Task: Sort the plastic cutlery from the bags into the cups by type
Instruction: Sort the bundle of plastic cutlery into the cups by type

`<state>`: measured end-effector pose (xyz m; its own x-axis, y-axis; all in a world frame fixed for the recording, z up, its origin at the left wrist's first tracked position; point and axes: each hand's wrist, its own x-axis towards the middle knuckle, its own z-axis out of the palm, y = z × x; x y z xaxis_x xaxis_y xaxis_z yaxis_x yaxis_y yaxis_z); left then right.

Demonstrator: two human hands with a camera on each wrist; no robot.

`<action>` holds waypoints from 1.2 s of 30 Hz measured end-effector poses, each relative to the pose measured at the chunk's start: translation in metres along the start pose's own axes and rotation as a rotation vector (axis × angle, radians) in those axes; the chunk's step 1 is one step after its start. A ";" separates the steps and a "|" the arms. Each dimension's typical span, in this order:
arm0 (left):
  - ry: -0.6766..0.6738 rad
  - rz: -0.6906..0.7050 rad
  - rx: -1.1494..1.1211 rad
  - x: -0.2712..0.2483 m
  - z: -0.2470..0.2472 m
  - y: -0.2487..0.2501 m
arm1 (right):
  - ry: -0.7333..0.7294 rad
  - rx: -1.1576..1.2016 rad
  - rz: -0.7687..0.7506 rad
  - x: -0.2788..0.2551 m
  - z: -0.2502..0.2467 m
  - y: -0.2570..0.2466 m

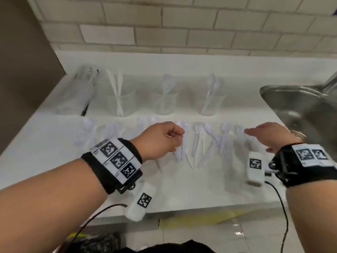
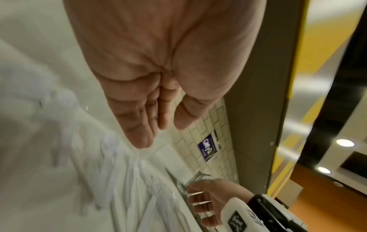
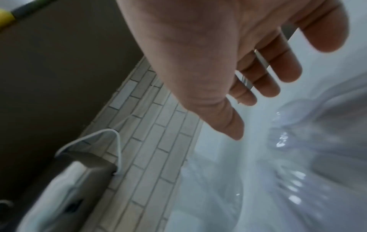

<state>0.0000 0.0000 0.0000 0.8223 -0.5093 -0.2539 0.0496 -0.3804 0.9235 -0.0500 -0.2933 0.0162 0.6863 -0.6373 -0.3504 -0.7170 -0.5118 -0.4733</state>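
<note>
A white countertop [image 1: 182, 194] runs beneath a wall of pale brick-pattern tile [image 1: 164, 24], with a stainless steel sink basin [image 1: 300, 110] set in at the right. Along the back, from left to right, stand a crumpled clear plastic bag [image 1: 78, 90] and three clear plastic cups: the left cup [image 1: 119, 105] holds white knives, the middle cup [image 1: 165, 103] and the right cup [image 1: 209, 103] hold translucent pieces too blurred to name. Nearer the edge, a row of loose white and clear plastic cutlery [image 1: 198, 141], spoons and forks among it, lies spread across the counter. Both wrists carry black bands with square-patterned markers. The left hand [image 1: 160, 141] hovers over the row's middle, palm down, fingers drawn together and bent downward; whether they grip a piece cannot be told. The right hand [image 1: 269, 136] reaches in from the sink side, fingers spread and extended, holding nothing.
</note>
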 end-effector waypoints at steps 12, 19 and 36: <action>-0.142 -0.209 0.115 0.063 0.066 0.025 | -0.172 -0.263 0.020 -0.001 0.035 -0.013; -0.041 -0.342 -0.196 0.075 0.072 0.032 | -0.216 -0.431 -0.103 -0.007 0.055 -0.035; -0.214 -0.402 -0.256 0.086 0.081 0.027 | -0.182 -0.660 -0.210 0.013 0.093 -0.061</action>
<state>0.0257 -0.1168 -0.0198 0.5773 -0.5183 -0.6309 0.4964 -0.3907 0.7752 0.0140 -0.2161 -0.0348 0.7860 -0.4109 -0.4618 -0.4529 -0.8913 0.0221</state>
